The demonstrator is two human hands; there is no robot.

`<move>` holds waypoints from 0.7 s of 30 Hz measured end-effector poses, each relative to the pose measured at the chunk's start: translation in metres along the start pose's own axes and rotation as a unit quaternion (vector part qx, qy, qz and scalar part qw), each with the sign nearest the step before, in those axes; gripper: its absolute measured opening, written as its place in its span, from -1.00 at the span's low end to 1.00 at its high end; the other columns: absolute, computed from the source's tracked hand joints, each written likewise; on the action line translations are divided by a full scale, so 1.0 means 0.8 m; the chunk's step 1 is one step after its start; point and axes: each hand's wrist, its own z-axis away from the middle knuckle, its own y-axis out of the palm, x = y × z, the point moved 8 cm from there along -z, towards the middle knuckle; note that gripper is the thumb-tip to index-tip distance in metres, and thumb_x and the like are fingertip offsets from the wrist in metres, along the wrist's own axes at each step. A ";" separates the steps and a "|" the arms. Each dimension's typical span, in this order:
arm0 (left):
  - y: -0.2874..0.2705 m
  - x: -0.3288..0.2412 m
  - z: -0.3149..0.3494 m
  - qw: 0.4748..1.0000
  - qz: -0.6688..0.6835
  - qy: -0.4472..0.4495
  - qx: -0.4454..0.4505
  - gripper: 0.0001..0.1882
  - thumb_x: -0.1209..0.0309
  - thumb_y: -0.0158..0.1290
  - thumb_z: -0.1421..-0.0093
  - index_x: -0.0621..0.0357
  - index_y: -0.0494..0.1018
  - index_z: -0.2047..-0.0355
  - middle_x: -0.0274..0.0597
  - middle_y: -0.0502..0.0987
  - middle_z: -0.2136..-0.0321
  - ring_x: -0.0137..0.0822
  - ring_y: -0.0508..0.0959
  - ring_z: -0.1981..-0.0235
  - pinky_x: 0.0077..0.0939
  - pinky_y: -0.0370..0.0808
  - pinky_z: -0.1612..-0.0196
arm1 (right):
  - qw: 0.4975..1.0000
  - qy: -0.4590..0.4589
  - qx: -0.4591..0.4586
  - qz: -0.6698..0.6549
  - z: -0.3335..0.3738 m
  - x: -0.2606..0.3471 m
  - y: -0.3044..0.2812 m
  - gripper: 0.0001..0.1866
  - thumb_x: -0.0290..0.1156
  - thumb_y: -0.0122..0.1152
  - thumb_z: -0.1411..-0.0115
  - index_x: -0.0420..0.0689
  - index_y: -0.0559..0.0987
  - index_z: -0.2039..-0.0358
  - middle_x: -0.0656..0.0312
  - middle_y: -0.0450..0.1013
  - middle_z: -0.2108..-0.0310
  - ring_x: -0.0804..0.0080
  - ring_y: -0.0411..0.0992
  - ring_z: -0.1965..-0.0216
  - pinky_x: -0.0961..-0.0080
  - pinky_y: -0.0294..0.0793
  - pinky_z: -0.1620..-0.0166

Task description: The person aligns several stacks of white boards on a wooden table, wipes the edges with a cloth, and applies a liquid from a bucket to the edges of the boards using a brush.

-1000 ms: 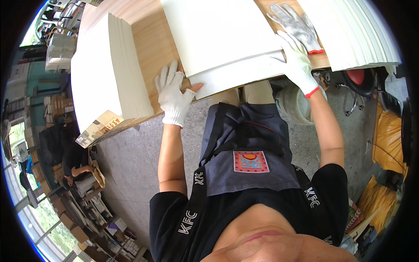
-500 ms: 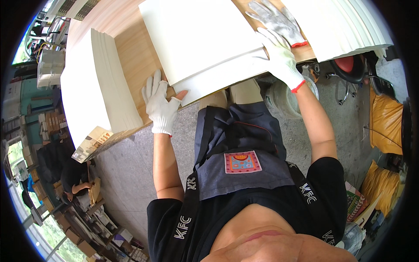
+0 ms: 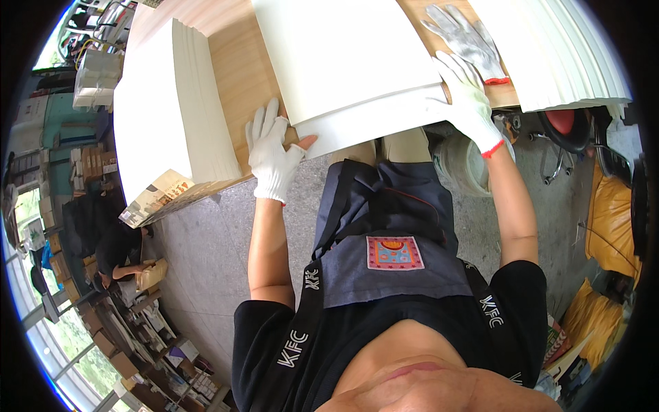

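A large white sheet point(image 3: 343, 55) lies on the wooden table in front of me. Beneath its near edge, a white strip point(image 3: 371, 118) sticks out along the table's front. My left hand point(image 3: 272, 154), in a white knit glove with the thumb tip bare, rests at the strip's left corner. Its fingers stretch flat over the wood while the thumb touches the strip. At the right end my right hand point(image 3: 468, 96), also gloved, lies with fingers extended and its thumb on the strip. Just beyond it is a loose grey-white glove point(image 3: 468, 44) with a red cuff.
Tall white paper stacks stand at the left point(image 3: 199, 103) and right point(image 3: 549, 55) of the table point(image 3: 237, 75). A printed card point(image 3: 161, 198) is at the left stack's near end. Below are a bucket point(image 3: 463, 165) and a chair point(image 3: 563, 123). Another person point(image 3: 120, 250) works far left.
The whole view has shifted, so table and hands appear a little farther right. Both hands keep nearly the same places at the strip's ends.
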 end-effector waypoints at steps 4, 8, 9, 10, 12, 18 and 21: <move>-0.001 -0.002 0.005 1.000 0.001 -0.009 0.009 -0.31 0.12 0.31 0.04 0.32 0.46 -0.04 0.07 0.30 -0.25 0.08 0.18 -0.31 -0.08 0.00 -0.36 | 1.000 -0.005 0.008 0.005 0.007 0.001 0.000 -0.17 0.14 0.28 -0.07 -0.03 0.32 -0.26 0.21 0.17 -0.33 0.24 0.04 -0.38 0.17 -0.06 -0.39; 0.000 -0.002 0.004 1.000 -0.003 -0.001 0.005 -0.31 0.11 0.31 0.04 0.33 0.46 -0.01 0.07 0.30 -0.24 0.09 0.19 -0.30 -0.09 0.01 -0.35 | 1.000 -0.007 0.016 0.019 0.004 0.003 -0.004 -0.17 0.19 0.22 -0.09 -0.04 0.32 -0.27 0.19 0.16 -0.33 0.24 0.03 -0.38 0.17 -0.09 -0.40; 0.001 -0.002 0.004 1.000 -0.004 0.000 0.005 -0.31 0.11 0.30 0.04 0.34 0.46 -0.01 0.07 0.30 -0.25 0.09 0.19 -0.30 -0.09 0.01 -0.35 | 0.999 -0.009 0.022 0.039 0.003 0.004 -0.001 -0.16 0.23 0.16 -0.11 -0.04 0.31 -0.27 0.18 0.15 -0.34 0.24 0.02 -0.38 0.17 -0.10 -0.40; 0.001 -0.001 0.005 1.000 -0.005 0.001 0.004 -0.30 0.10 0.30 0.04 0.35 0.46 -0.01 0.07 0.29 -0.25 0.09 0.19 -0.29 -0.09 0.01 -0.35 | 0.999 -0.010 0.023 0.042 0.003 0.004 0.000 -0.16 0.23 0.15 -0.11 -0.04 0.31 -0.27 0.18 0.15 -0.34 0.24 0.01 -0.39 0.17 -0.10 -0.40; 0.003 0.000 0.004 1.000 -0.010 0.008 0.006 -0.30 0.10 0.30 0.04 0.36 0.45 -0.01 0.08 0.29 -0.25 0.09 0.19 -0.29 -0.08 0.01 -0.35 | 0.998 -0.014 0.025 0.048 0.003 0.002 0.002 -0.15 0.24 0.14 -0.12 -0.04 0.30 -0.28 0.17 0.14 -0.35 0.24 0.01 -0.39 0.17 -0.11 -0.41; 0.002 -0.004 0.002 0.999 -0.026 0.016 0.018 -0.30 0.10 0.29 0.03 0.37 0.44 -0.02 0.09 0.27 -0.26 0.09 0.19 -0.29 -0.09 0.01 -0.34 | 0.999 -0.014 0.021 0.047 0.003 0.004 -0.002 -0.16 0.24 0.13 -0.12 -0.04 0.30 -0.28 0.15 0.15 -0.34 0.21 0.02 -0.38 0.15 -0.10 -0.40; 0.002 -0.004 0.004 1.000 -0.015 0.015 0.017 -0.31 0.09 0.28 0.02 0.36 0.45 -0.01 0.09 0.27 -0.26 0.10 0.18 -0.29 -0.09 -0.01 -0.35 | 0.999 -0.018 0.017 0.046 0.002 0.004 -0.002 -0.16 0.25 0.14 -0.12 -0.04 0.30 -0.28 0.15 0.14 -0.34 0.20 0.01 -0.38 0.14 -0.10 -0.40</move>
